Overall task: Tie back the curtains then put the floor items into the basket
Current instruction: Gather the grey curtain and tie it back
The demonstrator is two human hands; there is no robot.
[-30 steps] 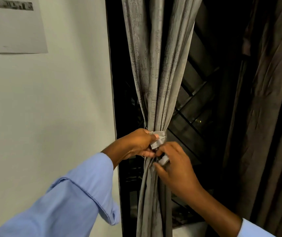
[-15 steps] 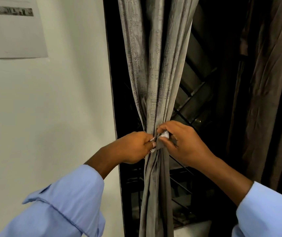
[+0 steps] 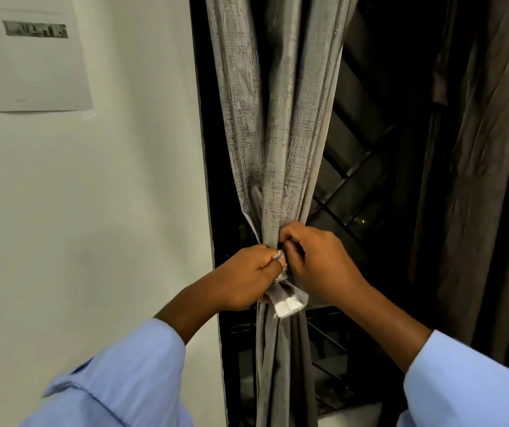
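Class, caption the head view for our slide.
Both hands, left and right, cinch a tieback around the gathered grey curtain.

A printed sheet (image 3: 22,53) hung on the pale wall (image 3: 92,211) at upper left, and a dark window grille (image 3: 351,192) showed diagonal bars at right.

Single head-worn view; faces forward and slightly down, close on the gathered curtain (image 3: 277,134) at arm's reach; wall (image 3: 92,211) fills left; dark window (image 3: 370,195) right.

Left hand (image 3: 244,277) and right hand (image 3: 318,263) meet, fingers curled and pinching.
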